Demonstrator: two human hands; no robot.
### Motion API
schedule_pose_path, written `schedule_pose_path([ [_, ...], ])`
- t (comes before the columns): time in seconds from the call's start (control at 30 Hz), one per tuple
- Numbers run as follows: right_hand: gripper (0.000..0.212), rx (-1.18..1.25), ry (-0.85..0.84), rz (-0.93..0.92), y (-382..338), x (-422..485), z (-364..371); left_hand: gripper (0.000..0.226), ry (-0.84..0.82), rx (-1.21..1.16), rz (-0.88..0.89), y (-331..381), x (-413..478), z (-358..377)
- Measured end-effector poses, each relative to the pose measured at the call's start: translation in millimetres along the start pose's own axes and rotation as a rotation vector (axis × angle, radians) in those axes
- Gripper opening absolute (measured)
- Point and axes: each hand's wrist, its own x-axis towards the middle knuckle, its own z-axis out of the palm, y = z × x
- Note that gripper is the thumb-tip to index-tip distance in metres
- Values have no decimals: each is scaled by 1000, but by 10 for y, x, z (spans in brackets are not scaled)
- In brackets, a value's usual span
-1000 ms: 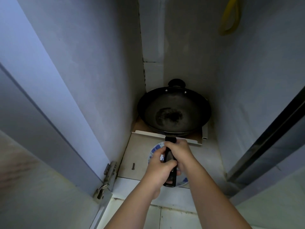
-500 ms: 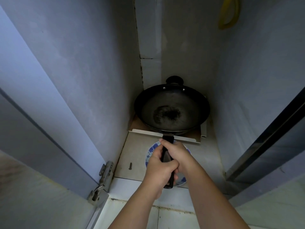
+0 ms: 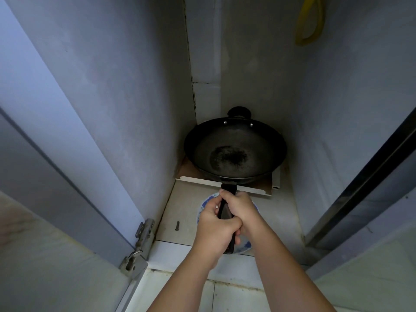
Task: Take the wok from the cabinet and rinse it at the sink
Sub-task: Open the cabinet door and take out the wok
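Both hands, left (image 3: pixel 217 228) and right (image 3: pixel 242 210), grip closed round wok (image 3: pixel 235 152) handle inside cabinet (image 3: pixel 126 91). Step: taking wok out. Next likely: lift clear over plate (image 3: pixel 244 245), carry to sink.

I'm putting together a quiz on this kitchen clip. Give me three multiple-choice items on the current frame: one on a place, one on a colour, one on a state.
1. Where does the blue-and-white plate lie?
A. Inside the wok
B. On the cabinet floor, beneath the wok's long handle
C. Hung on the back wall

2. What colour is the loop hanging at the upper right?
A. Yellow
B. Red
C. Green

3. How is the wok held?
A. By the left hand alone
B. By neither hand
C. By both hands on its long handle

Answers: 1 B, its patterned rim shows around the hands and handle. 2 A, the loop is plainly yellow against the grey wall. 3 C, the left hand and right hand both wrap the black handle.
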Motion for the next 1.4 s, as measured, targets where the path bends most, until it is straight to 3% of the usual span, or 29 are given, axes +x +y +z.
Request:
schedule_pose_path([
  [0.43, 24, -116, 4, -117, -299, -548, 33, 63, 3, -2, 25, 343, -511, -125],
  [0.8, 24, -161, -23, 46, -896, -1885, -27, 57, -14, 23, -215, 1282, -1753, -272],
  [1.4, 25, -220, -181, 294, -1478, -3434, 32, 48, 55, 50, -409, 2347, -3277, -491],
])
